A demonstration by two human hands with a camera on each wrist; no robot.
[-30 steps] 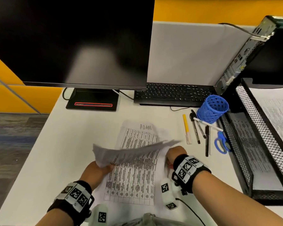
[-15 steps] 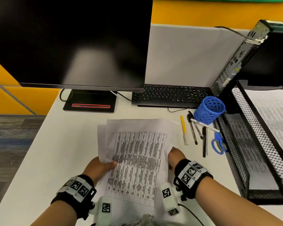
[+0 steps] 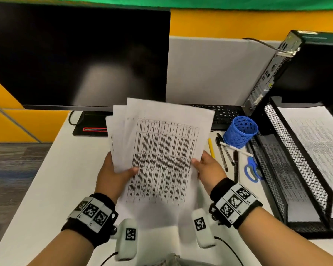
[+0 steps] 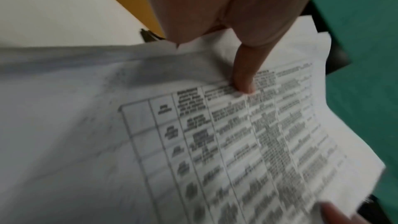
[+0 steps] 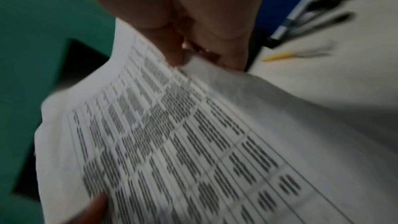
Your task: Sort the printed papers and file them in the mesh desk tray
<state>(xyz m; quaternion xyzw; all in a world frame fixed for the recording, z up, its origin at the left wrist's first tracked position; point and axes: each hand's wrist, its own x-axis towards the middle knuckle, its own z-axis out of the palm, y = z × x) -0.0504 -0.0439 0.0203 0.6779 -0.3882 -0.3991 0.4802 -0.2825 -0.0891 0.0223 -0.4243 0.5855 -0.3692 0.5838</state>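
Observation:
I hold a fanned stack of printed papers (image 3: 161, 150) upright over the desk; the top sheet carries a dense table. My left hand (image 3: 113, 173) grips the stack's left edge, thumb (image 4: 243, 74) pressed on the printed face. My right hand (image 3: 208, 169) pinches the right edge (image 5: 183, 67), thumb on the front. The black mesh desk tray (image 3: 300, 169) stands at the right, with printed sheets on its upper level (image 3: 319, 143) and lower level (image 3: 283, 175). Whether any sheet still lies on the desk under the stack is hidden.
A dark monitor (image 3: 75, 54) and a keyboard (image 3: 223, 116) stand behind the papers. A tipped blue mesh pen cup (image 3: 240, 131), several pens (image 3: 223, 150), a yellow marker (image 3: 210, 147) and blue scissors (image 3: 252, 169) lie between me and the tray. A computer case (image 3: 273, 73) leans at back right.
Both hands have lifted the sheets off the desk and tilted them upright toward me; a second ago the top sheet was just being raised from the pile.

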